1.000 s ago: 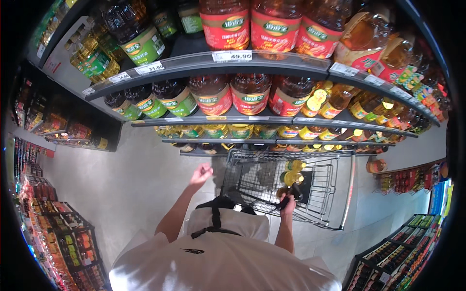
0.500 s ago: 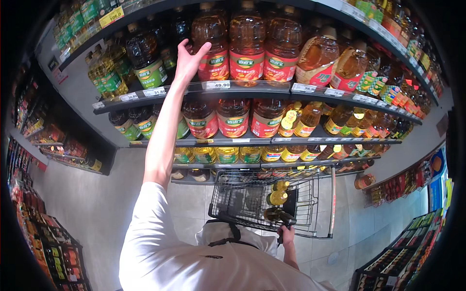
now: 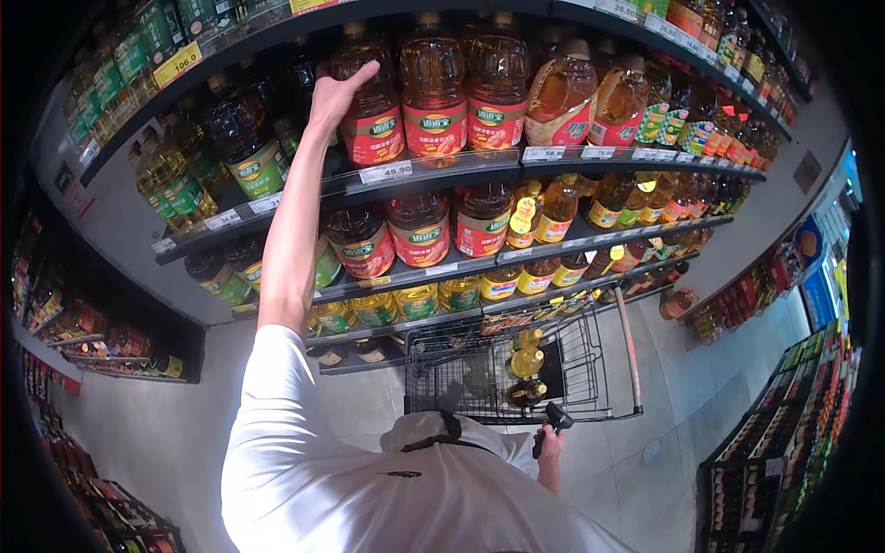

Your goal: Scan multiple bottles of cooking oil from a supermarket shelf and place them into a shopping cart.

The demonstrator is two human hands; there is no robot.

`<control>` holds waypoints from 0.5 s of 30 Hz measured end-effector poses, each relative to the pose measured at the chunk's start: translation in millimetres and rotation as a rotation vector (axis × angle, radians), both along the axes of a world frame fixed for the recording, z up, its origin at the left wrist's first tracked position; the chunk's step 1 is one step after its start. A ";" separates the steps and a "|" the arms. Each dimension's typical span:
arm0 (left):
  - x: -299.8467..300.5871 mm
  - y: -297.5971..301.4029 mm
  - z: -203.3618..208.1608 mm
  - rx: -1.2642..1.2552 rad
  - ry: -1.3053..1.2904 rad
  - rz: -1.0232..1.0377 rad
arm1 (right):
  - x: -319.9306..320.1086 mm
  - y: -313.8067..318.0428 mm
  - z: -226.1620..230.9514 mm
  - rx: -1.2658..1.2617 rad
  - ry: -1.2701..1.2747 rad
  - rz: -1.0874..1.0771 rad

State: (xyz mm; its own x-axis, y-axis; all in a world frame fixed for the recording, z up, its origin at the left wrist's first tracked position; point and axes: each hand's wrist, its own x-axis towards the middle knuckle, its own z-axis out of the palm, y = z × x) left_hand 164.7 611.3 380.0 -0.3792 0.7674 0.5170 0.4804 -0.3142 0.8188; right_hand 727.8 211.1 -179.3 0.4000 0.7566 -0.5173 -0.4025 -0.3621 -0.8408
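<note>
My left hand (image 3: 337, 98) is raised to the upper shelf. It grips the upper body of a large cooking oil bottle (image 3: 373, 134) with a red label, thumb across its front; the fingers are partly hidden along its left side. The bottle stands on the shelf in a row with matching red-label bottles (image 3: 435, 129). Low at my right side, my right hand (image 3: 551, 446) is closed round a black handheld device (image 3: 557, 417) with a grip and a short head; its exact kind is unclear.
A wire shopping cart (image 3: 442, 373) stands below the shelves, holding yellow oil bottles (image 3: 526, 361) and a dark bottle (image 3: 526, 394). A green-label dark bottle (image 3: 249, 152) is left of my left hand. The shelf edge (image 3: 433, 172) runs under my forearm. More stocked shelves (image 3: 774, 452) line the right.
My left hand has gone from fingers apart beside the red-label bottle to a hold on it. The view has turned slightly, and the black device shows more plainly, apart from the dark bottle.
</note>
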 end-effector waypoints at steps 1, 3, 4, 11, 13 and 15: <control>-0.6 1.1 2.5 -0.003 -0.001 -0.009 | -3.6 -2.4 0.1 -0.045 -0.031 0.001; -1.0 4.5 13.0 -0.035 -0.149 -0.032 | -12.5 -3.6 -1.8 -0.066 -0.058 -0.023; -1.6 4.2 17.2 -0.034 -0.149 -0.044 | -16.9 -2.6 -3.2 -0.083 -0.084 -0.039; -8.8 5.5 27.1 -0.184 -0.012 -0.065 | -41.2 -8.4 10.6 -0.082 -0.161 -0.052; 1.1 0.8 29.3 -0.171 0.086 0.068 | -41.2 -12.4 13.3 -0.039 -0.134 -0.119; 27.6 -9.1 14.1 0.043 0.375 0.531 | -36.6 -16.0 14.3 -0.061 -0.119 -0.181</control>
State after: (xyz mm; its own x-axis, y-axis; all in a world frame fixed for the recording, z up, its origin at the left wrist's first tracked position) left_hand 192.3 602.2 394.0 -0.4892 0.5008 0.7140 0.8299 0.0157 0.5576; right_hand 691.2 195.1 -165.0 0.5875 0.6356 -0.5009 -0.3651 -0.3443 -0.8650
